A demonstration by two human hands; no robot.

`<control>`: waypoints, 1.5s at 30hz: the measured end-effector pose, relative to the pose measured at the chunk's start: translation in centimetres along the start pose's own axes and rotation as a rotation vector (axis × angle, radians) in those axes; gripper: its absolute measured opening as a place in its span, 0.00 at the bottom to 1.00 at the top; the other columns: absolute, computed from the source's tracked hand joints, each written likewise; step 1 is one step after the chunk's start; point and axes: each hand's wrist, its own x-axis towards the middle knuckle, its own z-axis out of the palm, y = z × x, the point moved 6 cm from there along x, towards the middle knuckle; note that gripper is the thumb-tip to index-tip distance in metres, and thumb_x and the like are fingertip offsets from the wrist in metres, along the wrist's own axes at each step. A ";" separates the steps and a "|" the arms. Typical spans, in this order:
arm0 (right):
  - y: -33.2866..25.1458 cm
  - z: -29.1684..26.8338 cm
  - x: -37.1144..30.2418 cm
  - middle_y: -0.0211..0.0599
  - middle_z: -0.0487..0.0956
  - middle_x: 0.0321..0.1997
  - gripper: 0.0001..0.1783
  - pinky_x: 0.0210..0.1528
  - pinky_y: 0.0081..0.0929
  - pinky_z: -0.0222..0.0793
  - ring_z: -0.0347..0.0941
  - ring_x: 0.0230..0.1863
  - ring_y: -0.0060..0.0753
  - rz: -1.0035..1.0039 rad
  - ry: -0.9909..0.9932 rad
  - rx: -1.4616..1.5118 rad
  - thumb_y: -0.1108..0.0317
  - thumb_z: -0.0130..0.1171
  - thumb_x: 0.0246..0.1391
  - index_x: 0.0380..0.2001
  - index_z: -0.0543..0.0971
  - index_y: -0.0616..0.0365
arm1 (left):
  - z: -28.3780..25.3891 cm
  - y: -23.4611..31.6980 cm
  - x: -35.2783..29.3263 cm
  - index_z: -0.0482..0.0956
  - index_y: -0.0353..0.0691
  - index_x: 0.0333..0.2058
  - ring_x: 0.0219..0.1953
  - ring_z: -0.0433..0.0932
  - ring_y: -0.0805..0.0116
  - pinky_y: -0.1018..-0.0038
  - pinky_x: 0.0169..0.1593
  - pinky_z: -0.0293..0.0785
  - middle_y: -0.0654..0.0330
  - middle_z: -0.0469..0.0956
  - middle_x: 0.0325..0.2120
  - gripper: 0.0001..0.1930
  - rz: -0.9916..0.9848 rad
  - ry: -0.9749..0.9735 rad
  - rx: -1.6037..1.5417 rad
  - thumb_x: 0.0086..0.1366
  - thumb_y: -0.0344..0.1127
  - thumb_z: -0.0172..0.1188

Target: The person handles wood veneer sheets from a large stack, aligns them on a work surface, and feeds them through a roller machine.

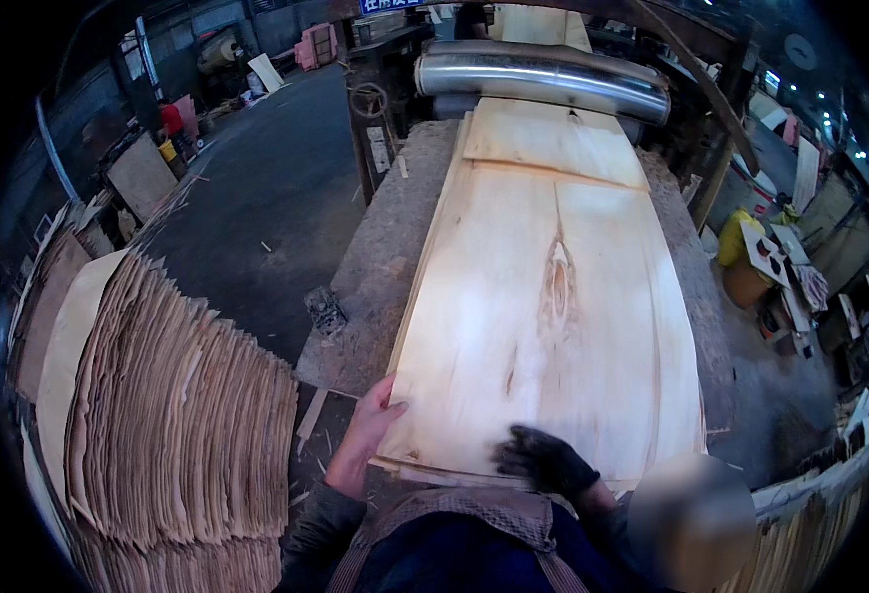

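A large pale wood veneer sheet (612,346) with a dark knot lies on a stack in front of me, its far end beneath a shorter veneer piece (553,143). My left hand (367,427), bare, is closed on the sheet's near left edge, thumb on top; its fingers are partly hidden. My right hand (543,460), in a black glove, is over the near edge of the sheet with fingers stretched out, slightly blurred. Nothing shows in it, and whether it touches the wood I cannot tell. Past the far end runs a shiny metal roller (543,81).
A worn board table (375,287) carries the stack, with a dark block (326,310) on its left side. Tall veneer stacks stand at my left (177,415) and lower right (820,524). A handwheel (367,99) is beside the roller. Farther off, a person in red (171,121) is at left.
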 end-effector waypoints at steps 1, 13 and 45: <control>0.6 0.3 -1.6 0.54 0.69 0.52 0.24 0.59 0.49 0.59 0.65 0.55 0.51 0.023 0.047 0.027 0.63 0.47 0.59 0.56 0.62 0.62 | 0.4 0.8 -0.1 0.60 0.32 0.57 0.52 0.68 0.68 0.74 0.56 0.62 0.55 0.70 0.51 0.29 0.023 -0.036 -0.026 0.54 0.16 0.50; -0.8 -4.4 -8.2 0.39 0.79 0.25 0.19 0.37 0.32 0.71 0.76 0.33 0.37 -0.589 0.441 -0.395 0.55 0.55 0.53 0.29 0.72 0.64 | 2.7 9.8 -0.2 0.52 0.33 0.60 0.47 0.74 0.65 0.73 0.50 0.70 0.47 0.72 0.48 0.33 0.168 -0.040 -0.310 0.55 0.17 0.49; -5.2 -4.2 9.2 0.54 0.68 0.55 0.21 0.61 0.48 0.58 0.64 0.57 0.51 -0.172 -0.228 -0.018 0.66 0.44 0.60 0.54 0.65 0.64 | -2.6 -2.6 0.9 0.63 0.34 0.56 0.51 0.69 0.68 0.75 0.53 0.63 0.56 0.71 0.49 0.28 -0.021 0.110 0.210 0.54 0.19 0.53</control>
